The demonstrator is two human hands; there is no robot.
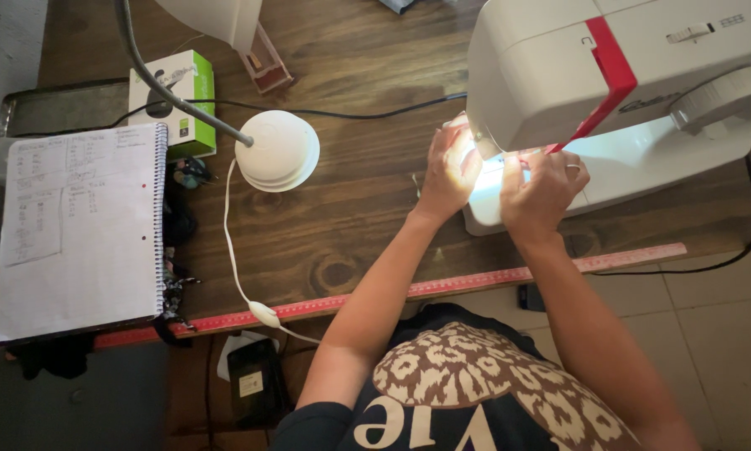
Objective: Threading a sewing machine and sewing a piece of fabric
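Both hands are held at the lit needle area of a white sewing machine [626, 75]: left hand [449, 171] spread, right hand [544, 188] curled (pinch unclear), on a wooden worktop [350, 217].

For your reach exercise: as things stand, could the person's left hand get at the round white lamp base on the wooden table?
Probably yes: the left hand is at the white sewing machine, and only bare wooden table lies between it and the round white lamp base.
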